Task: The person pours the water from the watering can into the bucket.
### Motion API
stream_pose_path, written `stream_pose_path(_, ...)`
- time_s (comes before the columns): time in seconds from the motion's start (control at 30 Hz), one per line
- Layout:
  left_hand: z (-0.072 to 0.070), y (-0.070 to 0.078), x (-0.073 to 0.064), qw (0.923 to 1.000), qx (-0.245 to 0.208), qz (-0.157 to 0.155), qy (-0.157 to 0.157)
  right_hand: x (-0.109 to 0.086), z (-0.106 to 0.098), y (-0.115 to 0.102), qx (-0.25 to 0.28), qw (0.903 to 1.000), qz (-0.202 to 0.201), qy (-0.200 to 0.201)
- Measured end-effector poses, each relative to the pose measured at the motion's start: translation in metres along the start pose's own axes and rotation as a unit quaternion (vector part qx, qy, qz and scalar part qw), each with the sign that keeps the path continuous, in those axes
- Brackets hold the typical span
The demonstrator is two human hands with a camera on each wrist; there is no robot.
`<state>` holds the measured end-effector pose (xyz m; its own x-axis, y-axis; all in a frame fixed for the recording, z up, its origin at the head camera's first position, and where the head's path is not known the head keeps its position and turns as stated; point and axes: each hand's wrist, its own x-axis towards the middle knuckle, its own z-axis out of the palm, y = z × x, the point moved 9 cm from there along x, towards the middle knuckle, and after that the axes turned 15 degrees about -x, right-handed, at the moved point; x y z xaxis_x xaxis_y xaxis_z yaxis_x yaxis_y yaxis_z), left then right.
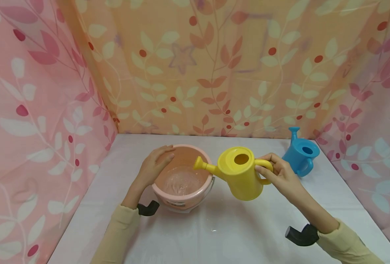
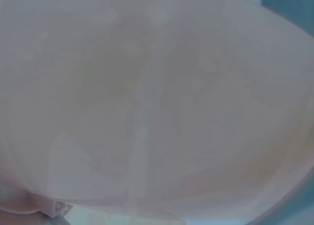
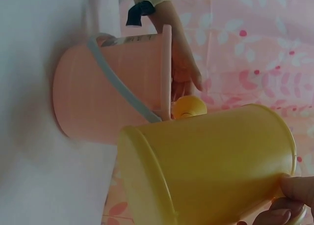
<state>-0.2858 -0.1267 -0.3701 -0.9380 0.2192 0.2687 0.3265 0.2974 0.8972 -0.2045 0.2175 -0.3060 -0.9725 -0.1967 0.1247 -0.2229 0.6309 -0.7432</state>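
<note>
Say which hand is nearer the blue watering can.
Right. The right hand, holding the yellow watering can, is just left of the blue watering can in the head view. The left hand is much farther left, by the pink bucket.

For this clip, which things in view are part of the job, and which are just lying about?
In the job:
- Yellow watering can, held by its handle in the right hand
- Pink bucket, with the left hand at its rim
- Water in the bucket

Just lying about:
- Blue watering can, standing untouched beyond the right hand
</note>
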Motion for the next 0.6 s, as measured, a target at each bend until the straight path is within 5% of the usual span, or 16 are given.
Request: stream_pose_path(0.6, 0.001, 0.001, -0.001, 1.0, -0.004, -0.003, -0.002, 0.011, -0.002, 0.001, 0.015, 0.9996, -0.018, 0.012)
